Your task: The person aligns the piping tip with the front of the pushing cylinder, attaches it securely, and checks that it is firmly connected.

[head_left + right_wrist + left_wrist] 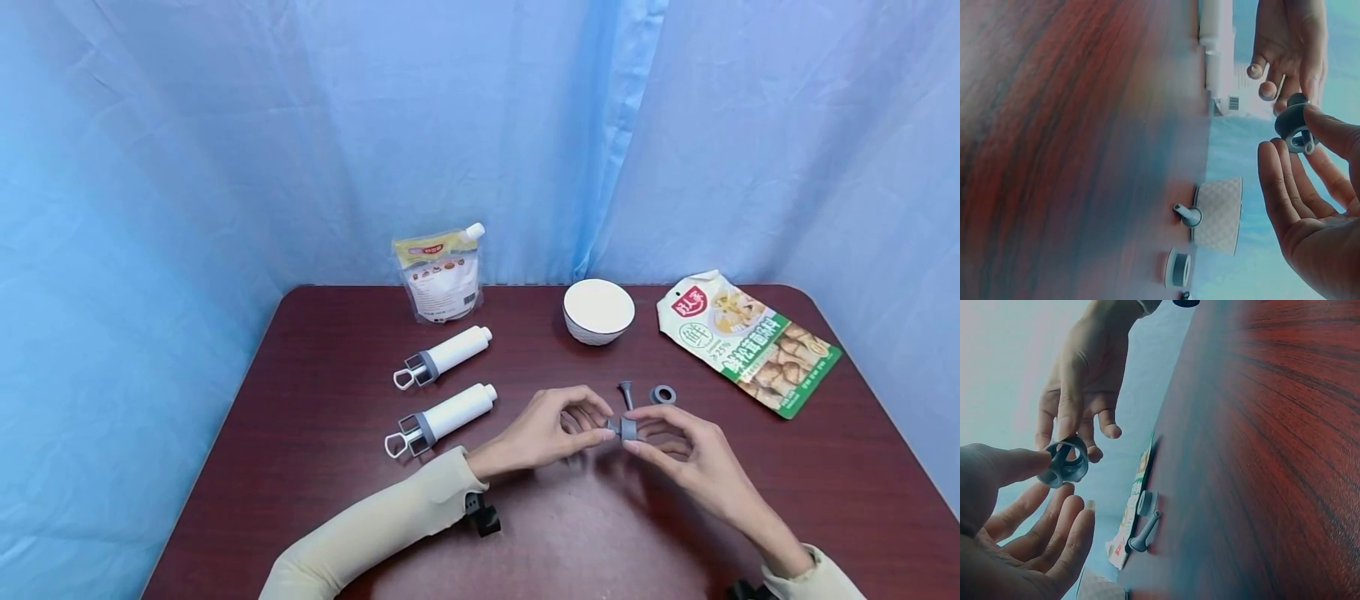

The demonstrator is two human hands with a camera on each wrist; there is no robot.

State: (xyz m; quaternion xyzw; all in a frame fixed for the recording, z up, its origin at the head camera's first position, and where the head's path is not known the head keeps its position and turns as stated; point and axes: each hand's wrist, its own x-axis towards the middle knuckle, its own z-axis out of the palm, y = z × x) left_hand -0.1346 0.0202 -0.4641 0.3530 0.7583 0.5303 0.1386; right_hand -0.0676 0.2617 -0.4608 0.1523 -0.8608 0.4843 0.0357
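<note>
Over the right half of the table, my left hand (543,429) pinches a small grey nozzle (613,427) between thumb and fingertips. Facing it, my right hand (701,462) holds a grey ring-shaped cap (629,429) by its rim. The nozzle's narrow end (1309,145) shows through the opening of the cap (1290,120) in the right wrist view. Whether the nozzle is seated in the cap, I cannot tell. Just beyond the hands, a second grey nozzle (627,393) and a second grey ring cap (656,398) lie on the table.
Two white press barrels with grey ends and pull handles, a far one (459,348) and a near one (460,411), lie at left. A spouted pouch (442,283) stands behind them. A white bowl (598,308) and a green-and-white food packet (750,342) occupy the back right.
</note>
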